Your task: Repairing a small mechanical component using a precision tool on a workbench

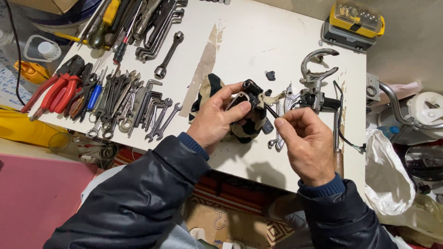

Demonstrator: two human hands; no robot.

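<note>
My left hand (218, 120) grips a small black switch housing (249, 94) with a cream lever part, held over a camouflage-patterned cloth (207, 90) on the white table (258, 41). My right hand (307, 143) pinches a thin black rod or wire (271, 110) between thumb and forefinger, its tip touching the housing. Both hands hover just above the table's front edge. Both arms wear dark jacket sleeves.
Spanners and hex keys (134, 108), red-handled pliers (57, 90) and screwdrivers lie at the left. A chrome lever assembly with a black grip (316, 83) sits right of the hands. A yellow bit case (354, 23) is at the back, a white plastic bag (390, 175) on the right.
</note>
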